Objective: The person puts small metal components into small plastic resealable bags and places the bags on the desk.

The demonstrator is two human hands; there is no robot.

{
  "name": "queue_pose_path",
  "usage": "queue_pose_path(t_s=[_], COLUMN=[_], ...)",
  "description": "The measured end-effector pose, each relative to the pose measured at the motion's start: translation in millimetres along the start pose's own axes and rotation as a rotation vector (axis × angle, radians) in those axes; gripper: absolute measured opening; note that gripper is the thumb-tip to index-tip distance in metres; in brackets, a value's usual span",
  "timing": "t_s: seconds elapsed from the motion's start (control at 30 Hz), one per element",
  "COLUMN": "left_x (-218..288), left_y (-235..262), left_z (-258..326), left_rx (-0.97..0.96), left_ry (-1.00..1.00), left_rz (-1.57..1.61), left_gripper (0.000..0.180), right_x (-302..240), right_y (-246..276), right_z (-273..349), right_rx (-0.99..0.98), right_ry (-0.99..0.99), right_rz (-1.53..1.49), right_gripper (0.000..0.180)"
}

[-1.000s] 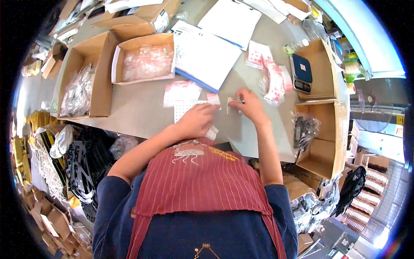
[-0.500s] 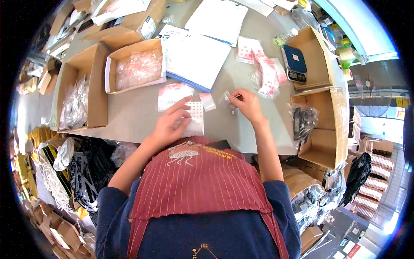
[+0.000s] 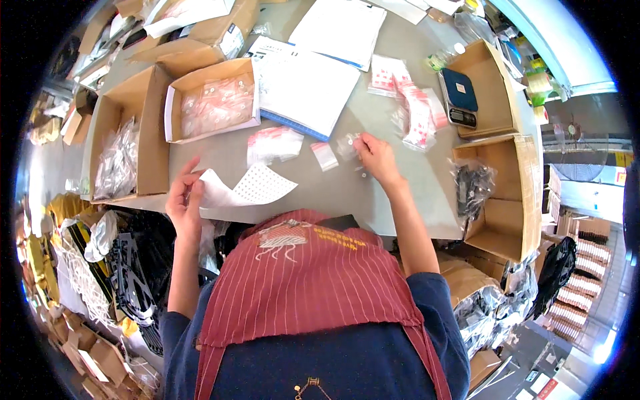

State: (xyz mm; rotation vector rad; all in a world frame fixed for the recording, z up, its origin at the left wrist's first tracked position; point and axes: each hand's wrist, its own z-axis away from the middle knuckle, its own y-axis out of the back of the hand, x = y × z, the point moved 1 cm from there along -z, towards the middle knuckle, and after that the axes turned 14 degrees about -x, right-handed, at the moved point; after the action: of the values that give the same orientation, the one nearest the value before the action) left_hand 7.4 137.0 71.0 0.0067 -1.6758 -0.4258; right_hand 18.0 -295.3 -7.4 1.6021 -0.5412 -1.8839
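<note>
left hand [image 3: 185,200] grips label sheet [image 3: 250,187], long axis left-right; right hand [image 3: 377,157] pinches clear bag [image 3: 347,144].

A small dark digital scale with a blue platform [image 3: 459,98] sits on the grey counter [image 3: 320,193]. Just right of the scale stands an open brown cardboard box [image 3: 490,87]; below the scale, a second open cardboard box holds dark bagged parts [image 3: 472,187]. Well left of the scale lie a white paper pad with a blue edge [image 3: 303,83] and a shallow cardboard tray of clear bags [image 3: 215,103].
</note>
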Motion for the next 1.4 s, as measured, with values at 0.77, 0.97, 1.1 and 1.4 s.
queue_pose_path(t_s=[0.77,0.97,1.1,1.4], left_x=[-27,-35,-27,-47], left_y=[-6,-8,-11,-2], left_z=[11,12,8,25], left_rx=[-0.023,-0.021,-0.019,0.035], left_ry=[0.088,0.139,0.086,0.152], left_rz=[-0.105,-0.071,-0.151,-0.002], left_gripper=[0.01,0.013,0.012,0.014], right_x=[10,-8,4,-52], right_y=[32,32,30,29], right_z=[35,63,61,9], right_rx=[-0.142,-0.267,-0.235,-0.479], right_ry=[0.002,-0.01,0.098,0.153], right_rz=[-0.497,0.203,0.304,0.051], right_gripper=[0.026,0.05,0.042,0.018])
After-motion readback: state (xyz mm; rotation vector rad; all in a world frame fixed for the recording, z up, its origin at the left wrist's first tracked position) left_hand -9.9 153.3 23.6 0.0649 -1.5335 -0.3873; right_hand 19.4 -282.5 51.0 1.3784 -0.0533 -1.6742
